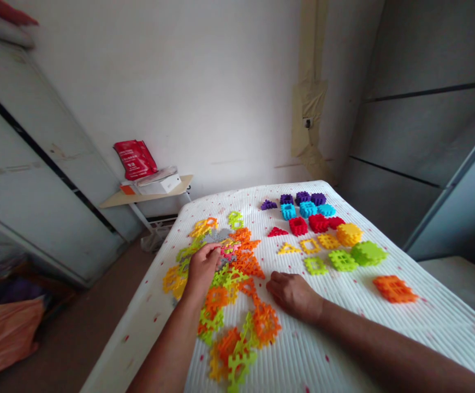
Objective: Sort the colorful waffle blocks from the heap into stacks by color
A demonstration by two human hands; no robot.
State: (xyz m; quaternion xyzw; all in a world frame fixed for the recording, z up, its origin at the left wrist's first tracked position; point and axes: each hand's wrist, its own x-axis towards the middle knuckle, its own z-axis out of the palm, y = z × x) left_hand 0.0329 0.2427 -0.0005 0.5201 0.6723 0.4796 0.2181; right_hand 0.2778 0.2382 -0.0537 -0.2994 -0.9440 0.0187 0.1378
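Note:
My left hand (202, 268) reaches over a loose heap of toothed plastic interlocking pieces, its thumb and fingers pinched together. At its fingertips is a thin yellow interlocking piece (231, 243), seen nearly edge-on above pink pieces (230, 252) and grey pieces (218, 236). Orange pieces (249, 264) and lime green pieces (226, 277) lie around them. My right hand (295, 295) rests on the bed cover, right of the heap. Its fingers are curled in, and whatever they may hold is hidden.
Sorted by colour on the white ribbed cover (344, 338) are purple (286, 199), light blue (308, 209), red (318, 222), yellow (349, 234) and green stacks (368, 253). An orange stack (395, 289) sits nearer right. Behind stands a small table (185, 183) with a white box (166, 184).

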